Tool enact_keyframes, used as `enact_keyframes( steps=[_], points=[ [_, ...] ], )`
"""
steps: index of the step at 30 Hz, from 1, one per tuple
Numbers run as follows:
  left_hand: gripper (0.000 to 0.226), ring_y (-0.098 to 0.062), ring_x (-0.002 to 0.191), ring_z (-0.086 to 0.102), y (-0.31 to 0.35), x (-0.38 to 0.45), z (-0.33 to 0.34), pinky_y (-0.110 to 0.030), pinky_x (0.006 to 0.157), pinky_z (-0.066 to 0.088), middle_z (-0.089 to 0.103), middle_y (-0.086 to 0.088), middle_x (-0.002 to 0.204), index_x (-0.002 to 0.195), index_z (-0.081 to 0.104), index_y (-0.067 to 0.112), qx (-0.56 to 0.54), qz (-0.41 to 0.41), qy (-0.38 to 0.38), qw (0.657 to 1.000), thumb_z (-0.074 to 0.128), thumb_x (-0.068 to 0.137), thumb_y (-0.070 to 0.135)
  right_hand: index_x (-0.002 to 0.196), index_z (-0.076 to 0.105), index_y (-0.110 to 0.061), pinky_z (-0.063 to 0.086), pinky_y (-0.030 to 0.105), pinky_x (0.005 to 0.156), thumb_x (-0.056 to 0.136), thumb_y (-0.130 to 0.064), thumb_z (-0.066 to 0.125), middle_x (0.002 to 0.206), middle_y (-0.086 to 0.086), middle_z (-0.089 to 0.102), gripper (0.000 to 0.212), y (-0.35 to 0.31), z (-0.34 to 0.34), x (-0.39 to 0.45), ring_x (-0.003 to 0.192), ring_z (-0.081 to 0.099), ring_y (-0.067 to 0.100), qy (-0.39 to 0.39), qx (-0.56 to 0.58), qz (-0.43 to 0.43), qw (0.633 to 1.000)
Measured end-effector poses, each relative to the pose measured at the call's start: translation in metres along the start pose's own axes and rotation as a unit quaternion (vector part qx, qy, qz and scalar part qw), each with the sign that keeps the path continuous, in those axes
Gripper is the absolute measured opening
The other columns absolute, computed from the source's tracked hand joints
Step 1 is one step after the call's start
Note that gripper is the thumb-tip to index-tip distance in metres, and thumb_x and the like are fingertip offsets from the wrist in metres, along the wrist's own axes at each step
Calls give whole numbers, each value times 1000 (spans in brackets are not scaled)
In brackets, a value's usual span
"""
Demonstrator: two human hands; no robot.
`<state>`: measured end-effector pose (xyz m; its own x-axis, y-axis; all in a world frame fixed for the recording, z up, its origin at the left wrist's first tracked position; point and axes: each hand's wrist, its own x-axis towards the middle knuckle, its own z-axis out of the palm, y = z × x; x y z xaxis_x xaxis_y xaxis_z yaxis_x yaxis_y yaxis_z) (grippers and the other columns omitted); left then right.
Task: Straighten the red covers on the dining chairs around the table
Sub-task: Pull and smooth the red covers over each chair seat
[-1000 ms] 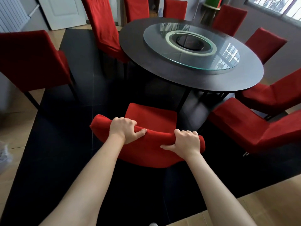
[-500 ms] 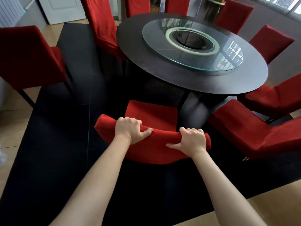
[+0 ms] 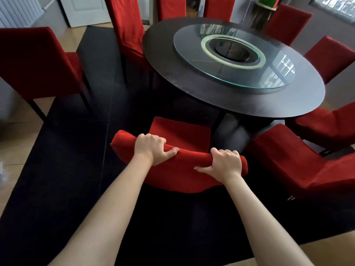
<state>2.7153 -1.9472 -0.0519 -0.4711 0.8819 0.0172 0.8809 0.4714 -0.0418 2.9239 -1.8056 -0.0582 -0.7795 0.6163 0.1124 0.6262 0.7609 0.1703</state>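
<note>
Left hand and right hand gripping red-covered chair back, round dark table beyond, glass turntable

Round dark table, top bare apart from a glass lazy Susan sitting centred on it, pale ring and a dark disc at its middle. Table stands on a black floor area, rug or dark tile, can't tell which. Red-covered chairs stand on it around the table. Light wood floor borders the black area.
</note>
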Motion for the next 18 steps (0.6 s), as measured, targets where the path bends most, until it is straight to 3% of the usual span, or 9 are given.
enact_keyframes(
  steps=[7,12,14,18],
  points=[
    [89,-21,85,60,9,2,1,-35,76,38,68,2,87,100,68,22,14,-32,-16,999,5,73,78,78,46,-20,34,34,69,55,-94,26,77,-2,65,80,10,3,4,74,62,20,-4,7,-10,1000],
    [84,-21,91,58,8,-9,-3,-37,87,37,65,2,89,106,64,22,-14,-60,-26,998,11,76,80,94,53,-21,39,35,75,56,-94,27,84,-4,64,86,6,-1,2,81,61,19,-22,26,-19,999],
    [78,-21,97,58,4,-16,-6,-38,93,37,65,0,97,112,63,22,-26,-52,-28,998,18,80,78,109,52,-22,41,37,80,59,-93,30,90,-5,64,90,6,-4,1,87,61,19,-38,49,-26,998],
    [79,-22,126,47,-15,-36,-12,-41,108,29,54,-2,135,139,46,25,-7,-37,-25,999,28,83,76,135,40,-21,42,39,91,67,-86,46,107,-2,64,94,-5,-13,1,102,59,21,-58,120,-61,989]
  ],
)
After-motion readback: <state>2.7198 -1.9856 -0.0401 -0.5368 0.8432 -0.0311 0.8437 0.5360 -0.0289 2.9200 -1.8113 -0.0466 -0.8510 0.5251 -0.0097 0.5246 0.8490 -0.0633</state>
